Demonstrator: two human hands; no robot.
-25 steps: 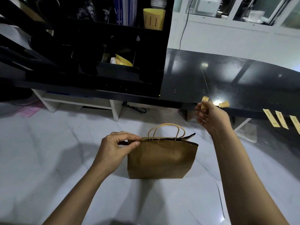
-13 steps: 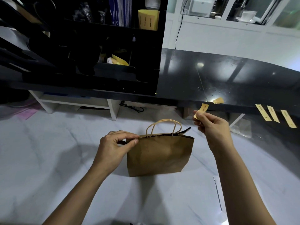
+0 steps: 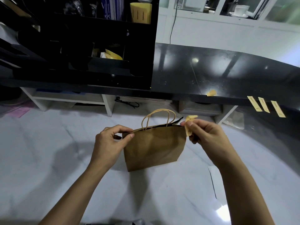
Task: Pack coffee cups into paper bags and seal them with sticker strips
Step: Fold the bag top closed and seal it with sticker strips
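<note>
A brown paper bag with twisted paper handles (image 3: 154, 146) stands on the white marbled floor (image 3: 48, 159), its mouth nearly closed so the contents stay hidden. The left hand (image 3: 108, 143) pinches the bag's top left edge. The right hand (image 3: 204, 137) grips a curled yellow sticker strip (image 3: 189, 125) at the top right corner; its print is unreadable.

Brown paper bag (image 3: 154, 148) with tan handles (image 3: 159, 116), pale yellow sticker strip (image 3: 189, 125), glossy black counter (image 3: 211, 70)

Single head-worn view, wide-angle, looking forward and down. Close over both forearms; black bench (image 3: 211, 75) runs across the upper frame.
</note>
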